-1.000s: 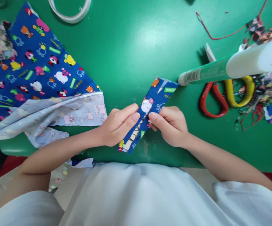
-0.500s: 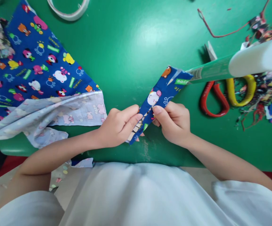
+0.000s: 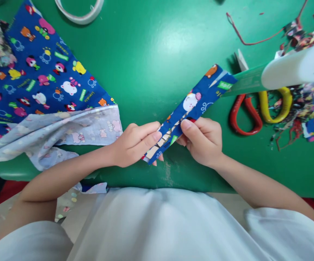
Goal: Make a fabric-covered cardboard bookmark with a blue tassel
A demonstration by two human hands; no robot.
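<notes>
left hand (image 3: 135,145) partly hidden behind blue strip (image 3: 189,105); tape roll (image 3: 82,19) cut off by top edge. green tube (image 3: 276,70) blocks part of scissors (image 3: 246,132); strip's far end overlaps tube in view, contact unclear. printed cloth (image 3: 50,69) off to left. both hands pinch strip: left near its lower end, right hand (image 3: 205,141) around mid-length.

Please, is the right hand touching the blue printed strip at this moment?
Touching. The head view shows it: the right hand pinches the near edge of the blue printed strip, with the thumb lying over its face.
</notes>
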